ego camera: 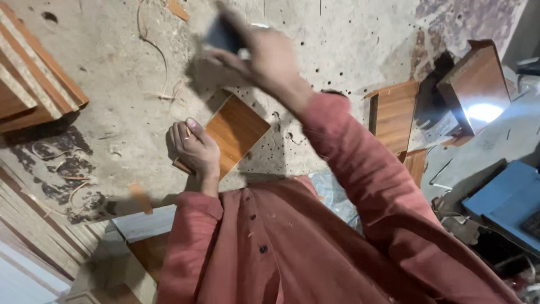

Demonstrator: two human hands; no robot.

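Note:
My left hand (194, 147) grips the near-left edge of a small square brown wood-laminate board (236, 132) that lies on a worn, pitted worktop (118, 101). Above the board, my right hand (264, 53) is raised and blurred, closed around a dark tool (222, 35) whose kind I cannot tell. Both arms wear red sleeves.
Stacked laminate boards (34, 84) lie at the left edge of the worktop. More brown panels (394, 115) and a box-like wooden piece (475, 84) stand at the right. A blue object (506, 200) sits lower right. Thin edging strips and shavings (163, 84) litter the surface.

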